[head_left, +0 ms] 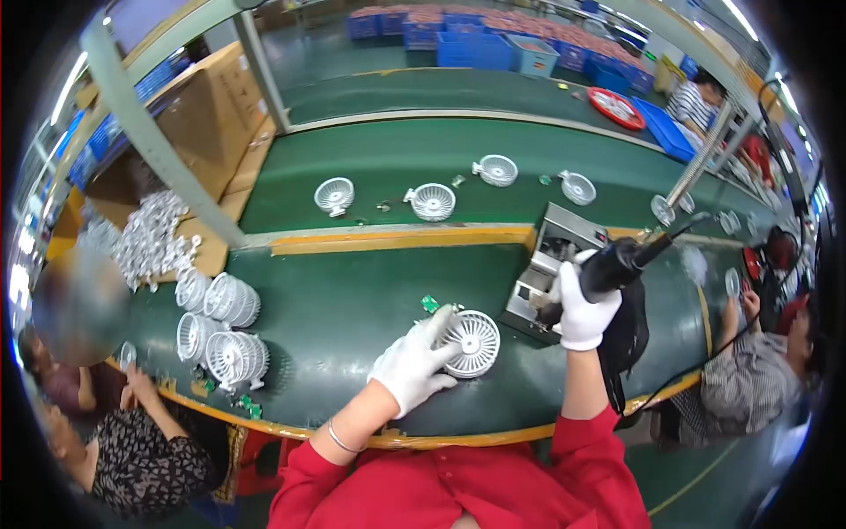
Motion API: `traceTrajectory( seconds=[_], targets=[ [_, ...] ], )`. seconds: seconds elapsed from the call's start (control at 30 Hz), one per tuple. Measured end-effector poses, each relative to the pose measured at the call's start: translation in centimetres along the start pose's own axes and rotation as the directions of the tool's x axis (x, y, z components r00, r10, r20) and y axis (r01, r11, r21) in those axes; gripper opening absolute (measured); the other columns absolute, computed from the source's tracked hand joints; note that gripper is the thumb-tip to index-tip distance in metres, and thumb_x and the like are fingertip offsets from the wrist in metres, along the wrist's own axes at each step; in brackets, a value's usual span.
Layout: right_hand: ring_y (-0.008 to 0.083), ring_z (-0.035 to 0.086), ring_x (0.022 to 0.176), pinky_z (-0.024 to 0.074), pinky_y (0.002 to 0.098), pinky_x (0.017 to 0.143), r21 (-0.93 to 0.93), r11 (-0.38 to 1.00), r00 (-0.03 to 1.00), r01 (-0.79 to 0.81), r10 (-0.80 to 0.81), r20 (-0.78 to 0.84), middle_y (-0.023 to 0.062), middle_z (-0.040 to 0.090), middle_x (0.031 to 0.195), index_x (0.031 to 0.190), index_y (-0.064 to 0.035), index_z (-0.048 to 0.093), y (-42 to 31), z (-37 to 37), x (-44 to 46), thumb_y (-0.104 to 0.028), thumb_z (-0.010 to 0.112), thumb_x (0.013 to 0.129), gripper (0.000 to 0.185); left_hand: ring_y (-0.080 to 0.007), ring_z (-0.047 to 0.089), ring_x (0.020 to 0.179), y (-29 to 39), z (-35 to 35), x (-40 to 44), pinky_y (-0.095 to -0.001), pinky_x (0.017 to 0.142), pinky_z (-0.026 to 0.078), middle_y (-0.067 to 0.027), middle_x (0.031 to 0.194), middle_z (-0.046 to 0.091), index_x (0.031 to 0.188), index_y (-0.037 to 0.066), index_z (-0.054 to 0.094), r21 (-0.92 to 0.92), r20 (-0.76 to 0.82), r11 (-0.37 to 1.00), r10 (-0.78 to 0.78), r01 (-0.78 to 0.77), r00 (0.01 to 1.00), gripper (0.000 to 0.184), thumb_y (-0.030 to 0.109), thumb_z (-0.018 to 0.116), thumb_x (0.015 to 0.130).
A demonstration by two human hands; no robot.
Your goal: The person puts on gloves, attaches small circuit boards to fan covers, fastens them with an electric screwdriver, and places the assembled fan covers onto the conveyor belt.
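My left hand [414,366], in a white glove, grips the side of a round white slotted fan housing [474,342] on the green work surface. The fingers curl along its left edge, and the thumb is at its lower side. A small green circuit board [429,304] is just above that hand. My right hand [582,309], gloved too, is wrapped around a black electric screwdriver [610,270] with a cord at its rear. The tool's tip is hidden by the hand, over a metal screw feeder box [538,286].
Stacked white housings [236,357] stand at left, near loose green boards [249,406] and a cardboard box [207,115] with small white parts. More housings [432,202] lie along the green conveyor belt [370,145]. Co-workers sit on both sides; a coiled spring [701,159] hangs at right.
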State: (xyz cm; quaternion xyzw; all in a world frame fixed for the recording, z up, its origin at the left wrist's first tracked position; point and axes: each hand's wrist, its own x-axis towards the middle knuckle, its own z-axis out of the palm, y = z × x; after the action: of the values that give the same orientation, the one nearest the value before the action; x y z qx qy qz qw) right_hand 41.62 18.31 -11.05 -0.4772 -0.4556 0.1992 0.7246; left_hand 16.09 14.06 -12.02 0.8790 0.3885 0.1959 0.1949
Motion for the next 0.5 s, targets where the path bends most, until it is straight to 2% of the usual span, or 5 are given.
traceTrajectory(
  seconds=[0.07,0.13,0.2,0.27,0.5],
  targets=[
    [0.0088,0.059,0.074,0.0482,0.0252,0.069,0.002,0.998,0.998,-0.059,0.059,0.036,0.0018,0.061,0.086,0.095,-0.0014,0.059,-0.6,0.1,-0.6,0.000,0.075,0.072,0.027,-0.0320,0.058,0.101,1.8,0.2,0.6,-0.0369,0.085,0.049,-0.0129,0.129,0.050,0.104,0.013,0.067,0.034,0.106,0.997,-0.077,0.073,0.991,0.037,0.024,0.077,0.070],
    [0.0083,0.060,0.074,0.0483,0.0242,0.067,0.023,0.994,0.993,-0.104,0.103,0.053,0.0023,0.062,0.085,0.093,-0.0008,0.059,-1.7,0.5,-1.3,-0.001,0.075,0.072,0.026,-0.0288,0.059,0.089,0.7,2.9,0.2,-0.0363,0.078,0.050,-0.0084,0.113,0.058,0.097,0.013,0.068,-0.114,0.046,0.993,0.039,-0.033,0.998,0.029,0.025,0.075,0.071],
    [0.0097,0.055,0.053,0.0451,0.0246,0.050,-0.091,0.991,0.976,-0.102,0.117,0.181,0.0025,0.057,0.070,0.097,-0.0013,0.054,-2.6,0.6,-2.0,0.008,0.067,0.076,0.026,-0.0269,0.060,0.080,0.2,3.9,0.1,-0.0363,0.073,0.050,-0.0058,0.098,0.062,0.091,0.013,0.069,-0.203,-0.006,0.977,0.069,-0.068,0.998,0.023,0.026,0.075,0.072],
    [0.0113,0.055,0.052,0.0460,0.0255,0.049,-0.044,0.993,0.978,-0.110,0.116,0.176,0.0033,0.056,0.068,0.099,-0.0014,0.053,-3.9,0.6,-2.3,0.010,0.065,0.076,0.028,-0.0262,0.059,0.075,-0.1,4.3,0.2,-0.0369,0.069,0.049,-0.0051,0.085,0.063,0.084,0.012,0.069,-0.243,-0.035,0.969,0.029,-0.037,0.999,0.019,0.026,0.075,0.072],
    [0.0159,0.050,0.045,0.0460,0.0308,0.046,0.303,0.953,0.972,-0.020,-0.052,0.229,0.0055,0.049,0.061,0.107,-0.0020,0.046,-7.8,2.5,-2.6,0.012,0.050,0.080,0.031,-0.0260,0.058,0.070,1.3,4.8,0.1,-0.0393,0.060,0.045,-0.0058,0.070,0.056,0.070,0.014,0.066,0.025,-0.135,0.989,0.146,-0.144,0.980,0.019,0.032,0.070,0.074]
  ],
)
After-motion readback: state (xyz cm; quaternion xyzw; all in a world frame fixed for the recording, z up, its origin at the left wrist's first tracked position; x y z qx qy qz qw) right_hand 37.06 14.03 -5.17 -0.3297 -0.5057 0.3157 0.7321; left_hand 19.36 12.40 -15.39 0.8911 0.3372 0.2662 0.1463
